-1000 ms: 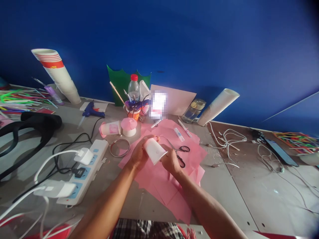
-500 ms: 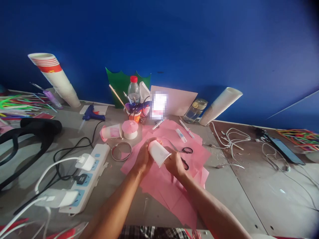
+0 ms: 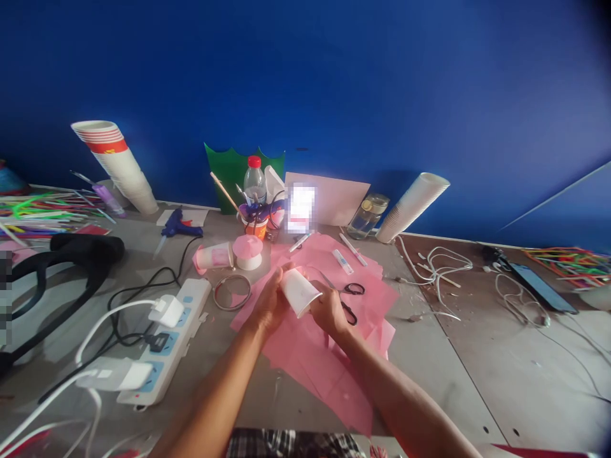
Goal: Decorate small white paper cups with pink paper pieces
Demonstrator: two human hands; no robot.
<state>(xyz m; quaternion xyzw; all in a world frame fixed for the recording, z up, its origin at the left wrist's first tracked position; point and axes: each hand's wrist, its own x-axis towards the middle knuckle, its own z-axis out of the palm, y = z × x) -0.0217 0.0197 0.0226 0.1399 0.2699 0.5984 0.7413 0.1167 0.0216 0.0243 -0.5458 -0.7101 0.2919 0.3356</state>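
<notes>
Person's L hand (image 3: 271, 304) grips a white paper cup (image 3: 300, 291), tilted; R hand (image 3: 329, 310) at its rim, above pink sheets (image 3: 329, 381). Scissors (image 3: 344, 291) on sheets just beside R hand. Pink-topped cup (image 3: 248, 249) stands nr a tipped cup (image 3: 214, 256); blue glue gun (image 3: 177, 224) & pwr strip (image 3: 172, 351) to L. Tall cup stacks lean either side, approx. by blue wall (image 3: 305, 76).

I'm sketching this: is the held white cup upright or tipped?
Tipped: the white cup slants in the left hand, its rim facing the picture's lower right, by the right hand.
</notes>
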